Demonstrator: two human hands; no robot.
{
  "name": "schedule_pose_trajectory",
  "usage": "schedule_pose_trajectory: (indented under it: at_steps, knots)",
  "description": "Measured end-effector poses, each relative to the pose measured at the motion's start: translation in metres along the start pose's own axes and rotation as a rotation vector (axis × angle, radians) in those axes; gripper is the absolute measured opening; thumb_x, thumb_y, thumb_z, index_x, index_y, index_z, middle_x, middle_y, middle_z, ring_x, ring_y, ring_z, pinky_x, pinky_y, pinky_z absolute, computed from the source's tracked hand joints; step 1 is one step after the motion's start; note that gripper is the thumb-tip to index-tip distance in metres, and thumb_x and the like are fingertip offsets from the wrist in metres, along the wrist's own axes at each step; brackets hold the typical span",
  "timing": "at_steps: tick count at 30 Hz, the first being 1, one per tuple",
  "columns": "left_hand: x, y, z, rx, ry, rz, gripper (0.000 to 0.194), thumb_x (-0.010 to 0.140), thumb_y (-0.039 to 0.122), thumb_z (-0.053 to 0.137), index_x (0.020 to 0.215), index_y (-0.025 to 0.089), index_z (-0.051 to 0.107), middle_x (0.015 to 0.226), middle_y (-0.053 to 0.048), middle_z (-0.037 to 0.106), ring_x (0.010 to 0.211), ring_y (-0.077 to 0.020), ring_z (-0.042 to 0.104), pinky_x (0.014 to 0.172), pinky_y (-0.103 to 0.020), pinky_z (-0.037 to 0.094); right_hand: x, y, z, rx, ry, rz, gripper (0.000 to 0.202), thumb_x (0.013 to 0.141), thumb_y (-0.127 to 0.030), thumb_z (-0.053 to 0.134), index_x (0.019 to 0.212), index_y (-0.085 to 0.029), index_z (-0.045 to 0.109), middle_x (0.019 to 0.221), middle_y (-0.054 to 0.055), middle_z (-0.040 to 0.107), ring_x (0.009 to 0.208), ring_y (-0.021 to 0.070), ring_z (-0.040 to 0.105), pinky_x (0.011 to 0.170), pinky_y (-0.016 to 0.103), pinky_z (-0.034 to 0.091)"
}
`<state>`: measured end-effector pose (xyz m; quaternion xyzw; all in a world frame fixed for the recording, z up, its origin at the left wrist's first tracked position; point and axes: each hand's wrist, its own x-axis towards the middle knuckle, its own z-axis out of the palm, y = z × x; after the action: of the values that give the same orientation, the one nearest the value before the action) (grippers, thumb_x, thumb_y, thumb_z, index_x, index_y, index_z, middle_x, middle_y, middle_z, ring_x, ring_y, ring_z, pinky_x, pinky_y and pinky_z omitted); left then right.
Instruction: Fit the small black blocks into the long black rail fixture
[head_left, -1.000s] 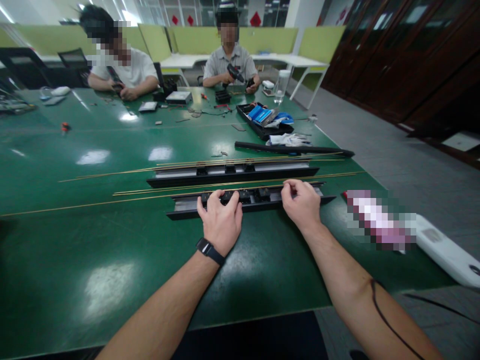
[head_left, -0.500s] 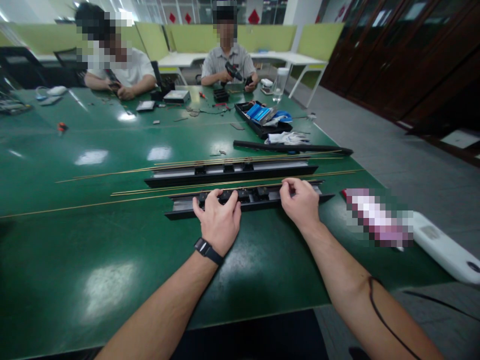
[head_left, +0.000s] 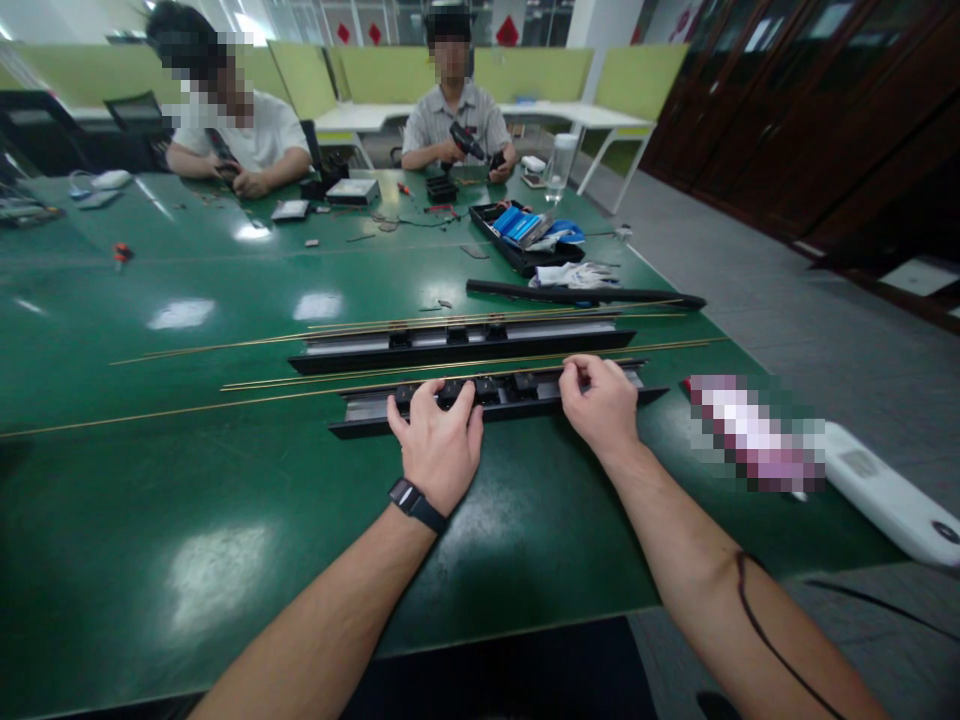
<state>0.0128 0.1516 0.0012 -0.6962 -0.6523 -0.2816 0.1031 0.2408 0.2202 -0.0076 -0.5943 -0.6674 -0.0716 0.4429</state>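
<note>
A long black channel with a silvery inside lies in front of me on the green table. Over its left half rests my left hand, fingers curled and spread across the channel and the black blocks inside it. At its right part my right hand is closed in a pinch on a thin brass rod, which runs far out to the left over the channel. The rod's end at the fingertips is mostly hidden. Two more thin brass rods lie just behind the channel.
Behind lies a second black channel with rods on top. Farther back are a black tube, white gloves and a black tray of blue packs. A white device sits right. Two people work across the table.
Both hands stay almost exactly where they were, on the channel and the rod. The view shifts very slightly.
</note>
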Motion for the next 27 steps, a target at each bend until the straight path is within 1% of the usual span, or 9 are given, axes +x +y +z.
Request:
schedule_pose_trajectory:
  at_steps: [9, 14, 19, 27]
  knots:
    - [0.0001, 0.0025, -0.0029, 0.031, -0.041, 0.001, 0.039, 0.102, 0.04, 0.058, 0.137, 0.029, 0.068, 0.141, -0.021, 0.056, 0.142, -0.0341, 0.049, 0.121, -0.075, 0.023, 0.0012, 0.0019, 0.0015, -0.019, -0.008, -0.001, 0.022, 0.096, -0.031, 0.054, 0.095, -0.022, 0.074, 0.084, 0.005, 0.075, 0.08, 0.0209, 0.065, 0.08, 0.035, 0.051]
    - [0.0011, 0.0025, -0.0051, 0.054, -0.063, 0.015, 0.044, 0.102, 0.041, 0.058, 0.142, 0.026, 0.064, 0.14, -0.023, 0.056, 0.141, -0.0349, 0.05, 0.12, -0.077, 0.023, 0.0007, 0.0006, 0.0003, -0.014, -0.006, 0.004, 0.022, 0.096, -0.031, 0.054, 0.094, -0.023, 0.074, 0.083, 0.005, 0.074, 0.08, 0.0212, 0.065, 0.08, 0.035, 0.052]
    - [0.0015, 0.0008, -0.0057, 0.026, -0.084, 0.004, 0.045, 0.1, 0.041, 0.061, 0.143, 0.026, 0.063, 0.14, -0.022, 0.056, 0.139, -0.0339, 0.052, 0.121, -0.077, 0.022, 0.0014, -0.0006, -0.0001, -0.014, -0.006, 0.0, 0.023, 0.096, -0.031, 0.054, 0.094, -0.022, 0.075, 0.083, 0.005, 0.074, 0.079, 0.0208, 0.065, 0.079, 0.035, 0.051]
    - [0.0, 0.0017, -0.0062, 0.008, -0.101, 0.007, 0.053, 0.098, 0.043, 0.063, 0.147, 0.024, 0.059, 0.145, -0.023, 0.053, 0.143, -0.0374, 0.048, 0.121, -0.079, 0.02, 0.0008, -0.001, -0.0004, -0.013, -0.014, 0.012, 0.022, 0.095, -0.031, 0.054, 0.094, -0.022, 0.074, 0.083, 0.006, 0.074, 0.08, 0.0209, 0.065, 0.079, 0.035, 0.051]
